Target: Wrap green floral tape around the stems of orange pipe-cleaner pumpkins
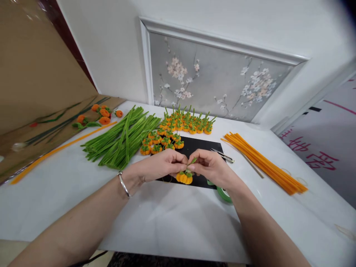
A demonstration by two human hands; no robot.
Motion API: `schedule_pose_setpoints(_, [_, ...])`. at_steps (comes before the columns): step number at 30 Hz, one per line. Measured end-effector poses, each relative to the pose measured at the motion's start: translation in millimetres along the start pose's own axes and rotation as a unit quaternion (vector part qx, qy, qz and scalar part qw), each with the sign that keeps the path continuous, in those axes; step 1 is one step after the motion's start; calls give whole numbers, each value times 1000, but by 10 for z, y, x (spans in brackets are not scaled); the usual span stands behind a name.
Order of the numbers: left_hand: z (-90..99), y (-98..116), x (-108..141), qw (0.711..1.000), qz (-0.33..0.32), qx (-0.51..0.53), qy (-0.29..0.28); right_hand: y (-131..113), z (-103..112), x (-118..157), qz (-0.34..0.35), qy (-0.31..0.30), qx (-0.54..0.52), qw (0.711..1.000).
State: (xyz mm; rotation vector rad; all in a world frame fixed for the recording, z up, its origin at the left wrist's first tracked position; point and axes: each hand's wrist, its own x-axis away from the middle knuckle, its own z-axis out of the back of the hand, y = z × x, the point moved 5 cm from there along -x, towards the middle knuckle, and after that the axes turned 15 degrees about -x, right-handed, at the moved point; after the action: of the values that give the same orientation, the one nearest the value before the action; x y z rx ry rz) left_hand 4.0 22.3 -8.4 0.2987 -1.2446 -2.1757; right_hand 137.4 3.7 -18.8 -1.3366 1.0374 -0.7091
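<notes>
Between both hands, above a black mat, hangs a small orange pumpkin with a green top. My left hand has its thumb and index finger pinched at the base of the pumpkin's green stem. On the other side, my right hand pinches the same stem, whose tip pokes up between the fingers. The fingertips of the two hands nearly meet. Just beyond the hands sit several finished pumpkins, some lying at the mat's upper left edge and others with upright green stems farther back.
A pile of green fuzzy stems lies left, with one long orange strip beside it. Orange flowers rest at the back left. Orange stems and scissors lie right. Green tape is under my right wrist.
</notes>
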Motion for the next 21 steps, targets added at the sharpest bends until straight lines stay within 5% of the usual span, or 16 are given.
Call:
schedule_pose_setpoints(7, [-1,4,9,996,26,85,-16,-56,60,-3,35,59,114,991])
schedule_pose_setpoints(16, [-37,58,-42,984,72,105,127,-55,90,-19,63,108,180,976])
schedule_pose_setpoints(21, [-54,23,-75,985,41,63,156,-68,67,-18,73,113,202,970])
